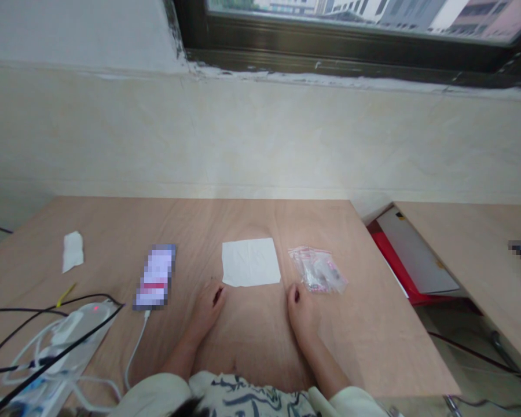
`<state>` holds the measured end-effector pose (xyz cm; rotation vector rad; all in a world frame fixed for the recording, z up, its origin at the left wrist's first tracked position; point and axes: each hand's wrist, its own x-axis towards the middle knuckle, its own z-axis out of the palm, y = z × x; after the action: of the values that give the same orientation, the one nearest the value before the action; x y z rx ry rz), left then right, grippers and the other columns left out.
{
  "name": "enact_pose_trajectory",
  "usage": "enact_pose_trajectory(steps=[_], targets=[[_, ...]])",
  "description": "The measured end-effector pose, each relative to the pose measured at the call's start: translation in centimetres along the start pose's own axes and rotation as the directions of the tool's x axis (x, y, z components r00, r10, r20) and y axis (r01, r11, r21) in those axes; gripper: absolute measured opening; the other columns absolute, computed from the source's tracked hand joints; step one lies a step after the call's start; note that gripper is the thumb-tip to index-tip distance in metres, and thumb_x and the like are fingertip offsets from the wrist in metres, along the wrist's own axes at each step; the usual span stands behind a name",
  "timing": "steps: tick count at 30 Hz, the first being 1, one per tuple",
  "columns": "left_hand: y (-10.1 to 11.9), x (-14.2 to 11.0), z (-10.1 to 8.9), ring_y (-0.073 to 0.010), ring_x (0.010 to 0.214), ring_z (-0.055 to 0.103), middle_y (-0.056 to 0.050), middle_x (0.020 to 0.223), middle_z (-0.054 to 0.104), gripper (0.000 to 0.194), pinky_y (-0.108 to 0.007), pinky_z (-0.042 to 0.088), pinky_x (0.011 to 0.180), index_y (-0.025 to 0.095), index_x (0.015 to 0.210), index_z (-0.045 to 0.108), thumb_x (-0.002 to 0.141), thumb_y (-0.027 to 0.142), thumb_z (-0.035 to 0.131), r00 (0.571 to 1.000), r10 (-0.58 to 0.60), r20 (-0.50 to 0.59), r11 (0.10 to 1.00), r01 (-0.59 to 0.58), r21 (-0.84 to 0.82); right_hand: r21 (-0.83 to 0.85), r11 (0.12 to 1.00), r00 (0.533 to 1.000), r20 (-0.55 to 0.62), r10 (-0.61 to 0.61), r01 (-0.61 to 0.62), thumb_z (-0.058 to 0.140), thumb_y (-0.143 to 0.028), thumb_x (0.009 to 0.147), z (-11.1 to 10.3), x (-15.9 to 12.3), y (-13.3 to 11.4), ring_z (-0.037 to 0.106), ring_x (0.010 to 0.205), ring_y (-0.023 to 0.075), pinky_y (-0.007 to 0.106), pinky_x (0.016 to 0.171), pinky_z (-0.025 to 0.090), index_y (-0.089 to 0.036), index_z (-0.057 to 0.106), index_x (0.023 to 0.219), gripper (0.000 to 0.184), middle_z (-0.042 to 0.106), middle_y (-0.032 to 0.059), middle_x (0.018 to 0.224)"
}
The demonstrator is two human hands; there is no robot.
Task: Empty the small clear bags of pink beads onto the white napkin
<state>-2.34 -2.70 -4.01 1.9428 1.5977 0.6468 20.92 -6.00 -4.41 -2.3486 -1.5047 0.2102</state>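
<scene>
My left hand (210, 302) rests on the table as a loose fist, just below the lower left corner of a white sheet of paper (250, 262). Opposite it, my right hand (303, 308) is also curled into a fist on the wood. Its knuckles are close to the lower left edge of a small pile of clear zip bags (319, 269) with red-pink lines. What the bags contain is too blurred to name. Nothing shows in either fist. The paper lies flat between the two hands, slightly farther away.
On the left, a phone (155, 277) is plugged into a white cable. Farther left are a power strip (80, 330) with tangled cords and a paper scrap (73, 252). A gap separates this wooden table (364, 341) from another table (473, 243) at right.
</scene>
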Motion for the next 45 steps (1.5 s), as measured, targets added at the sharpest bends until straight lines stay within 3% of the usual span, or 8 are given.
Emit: enact_pose_trajectory(steps=[45], targets=[[-0.18,-0.03,0.12,-0.0165,0.066,0.047,-0.002,0.067,0.055,0.022,-0.027,0.037,0.060,0.018,0.070,0.053,0.079,0.028,0.036,1.000,-0.001,-0.016,1.000,0.002,0.021,0.009,1.000,1.000,0.003,-0.001,0.001,0.029,-0.032,0.082,0.01,0.06,0.06,0.048,0.051,0.0115,0.022,0.048,0.025,-0.016,0.053,0.064,0.035,0.057,0.0040,0.059]])
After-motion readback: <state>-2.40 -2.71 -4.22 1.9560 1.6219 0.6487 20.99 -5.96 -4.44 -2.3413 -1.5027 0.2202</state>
